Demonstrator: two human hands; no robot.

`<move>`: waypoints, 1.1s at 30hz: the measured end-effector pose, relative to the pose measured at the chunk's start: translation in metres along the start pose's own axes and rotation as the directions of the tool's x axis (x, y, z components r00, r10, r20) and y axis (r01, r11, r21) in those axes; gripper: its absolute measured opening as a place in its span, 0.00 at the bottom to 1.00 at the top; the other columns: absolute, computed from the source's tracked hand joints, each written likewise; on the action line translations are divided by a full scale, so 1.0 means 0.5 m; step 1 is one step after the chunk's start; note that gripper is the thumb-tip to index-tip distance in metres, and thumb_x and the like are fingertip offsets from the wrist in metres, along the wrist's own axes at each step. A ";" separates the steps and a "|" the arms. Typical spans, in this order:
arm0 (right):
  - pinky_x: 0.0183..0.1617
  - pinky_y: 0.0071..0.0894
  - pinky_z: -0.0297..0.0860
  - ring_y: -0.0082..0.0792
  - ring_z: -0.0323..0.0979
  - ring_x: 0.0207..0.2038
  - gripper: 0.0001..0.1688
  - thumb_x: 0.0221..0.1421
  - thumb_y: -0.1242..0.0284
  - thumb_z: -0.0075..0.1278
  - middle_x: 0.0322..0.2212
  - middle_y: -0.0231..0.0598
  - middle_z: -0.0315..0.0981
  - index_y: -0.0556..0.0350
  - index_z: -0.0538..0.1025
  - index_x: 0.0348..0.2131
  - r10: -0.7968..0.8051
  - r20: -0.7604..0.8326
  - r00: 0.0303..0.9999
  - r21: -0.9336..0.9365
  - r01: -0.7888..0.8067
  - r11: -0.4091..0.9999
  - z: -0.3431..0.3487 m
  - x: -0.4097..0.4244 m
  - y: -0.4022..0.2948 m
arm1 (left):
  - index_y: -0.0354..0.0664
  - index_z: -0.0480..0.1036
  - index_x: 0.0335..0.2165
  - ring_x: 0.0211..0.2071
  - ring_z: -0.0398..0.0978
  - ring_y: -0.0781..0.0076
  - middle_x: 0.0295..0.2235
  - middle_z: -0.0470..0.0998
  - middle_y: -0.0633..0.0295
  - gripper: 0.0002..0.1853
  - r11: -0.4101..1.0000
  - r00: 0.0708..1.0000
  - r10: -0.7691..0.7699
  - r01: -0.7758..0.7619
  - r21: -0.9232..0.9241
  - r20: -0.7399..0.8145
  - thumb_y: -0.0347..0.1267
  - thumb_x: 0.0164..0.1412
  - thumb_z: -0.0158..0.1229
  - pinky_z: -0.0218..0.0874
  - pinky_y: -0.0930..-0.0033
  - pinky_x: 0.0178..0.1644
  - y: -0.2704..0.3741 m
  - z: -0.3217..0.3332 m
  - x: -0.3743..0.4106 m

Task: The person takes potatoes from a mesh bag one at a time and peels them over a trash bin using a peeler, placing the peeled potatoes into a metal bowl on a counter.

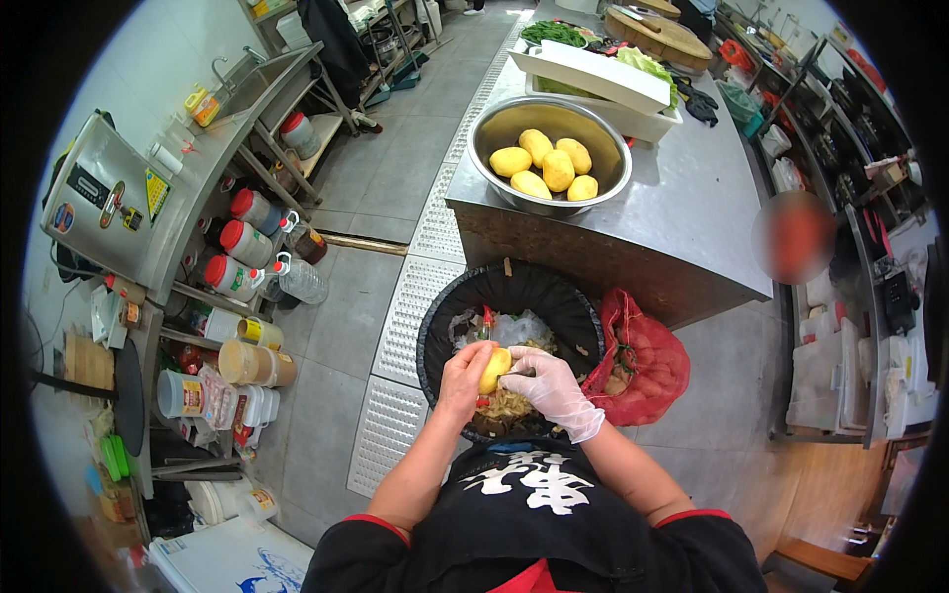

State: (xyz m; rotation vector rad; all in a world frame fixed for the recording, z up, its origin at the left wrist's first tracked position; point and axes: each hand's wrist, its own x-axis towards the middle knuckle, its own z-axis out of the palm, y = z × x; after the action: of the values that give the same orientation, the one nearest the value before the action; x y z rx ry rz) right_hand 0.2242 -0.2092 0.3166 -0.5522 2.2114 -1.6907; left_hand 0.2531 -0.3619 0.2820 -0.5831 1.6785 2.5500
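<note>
My bare left hand (465, 376) holds a peeled yellow potato (494, 370) over a bin lined with a black bag (578, 296). My right hand (552, 389), in a clear disposable glove, has its fingers bent against the potato's right side. Something small and dark shows at those fingertips; what it is cannot be made out. Below both hands, potato peelings (511, 406) and crumpled clear plastic (523, 331) lie in the bin. On the metal table's corner stands a steel bowl (623, 159) with several peeled potatoes (557, 170).
A red mesh sack (660, 370) of potatoes leans at the bin's right. The steel table (697, 215) has a sharp corner and carries white containers (600, 74) with greens. Shelves with jars (247, 243) line the left, beyond a perforated drain cover (404, 333).
</note>
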 end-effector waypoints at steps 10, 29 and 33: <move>0.41 0.19 0.64 0.23 0.68 0.36 0.13 0.44 0.77 0.55 0.31 0.37 0.72 0.68 0.73 0.31 -0.073 0.063 0.995 0.117 0.065 0.991 -0.015 0.008 0.003 | 0.35 0.70 0.35 0.21 0.71 0.77 0.27 0.73 0.61 0.12 0.969 0.986 0.083 -0.113 0.218 0.144 0.33 0.58 0.47 0.61 0.77 0.17 -0.002 -0.012 0.006; 0.34 0.18 0.65 0.21 0.68 0.28 0.11 0.44 0.77 0.55 0.27 0.33 0.72 0.66 0.73 0.30 0.206 0.141 0.968 0.458 -0.248 0.853 -0.034 0.004 0.006 | 0.34 0.72 0.32 0.31 0.69 0.81 0.30 0.74 0.64 0.09 0.911 0.976 0.095 -0.165 0.377 0.196 0.29 0.56 0.48 0.62 0.79 0.36 0.019 -0.018 0.006; 0.33 0.16 0.65 0.21 0.69 0.28 0.10 0.46 0.77 0.54 0.27 0.34 0.72 0.64 0.73 0.31 0.287 0.181 0.941 0.343 -0.334 0.878 -0.029 0.005 0.001 | 0.34 0.73 0.32 0.32 0.71 0.80 0.30 0.75 0.62 0.09 0.908 0.963 0.082 -0.178 0.379 0.256 0.30 0.55 0.50 0.61 0.79 0.37 0.025 -0.026 0.004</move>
State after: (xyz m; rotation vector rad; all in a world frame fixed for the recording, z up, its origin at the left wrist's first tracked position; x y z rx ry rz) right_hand 0.2151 -0.1980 0.3198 -0.1850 1.7189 -1.7769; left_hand 0.2524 -0.3788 0.2878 -0.1377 2.1176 2.1415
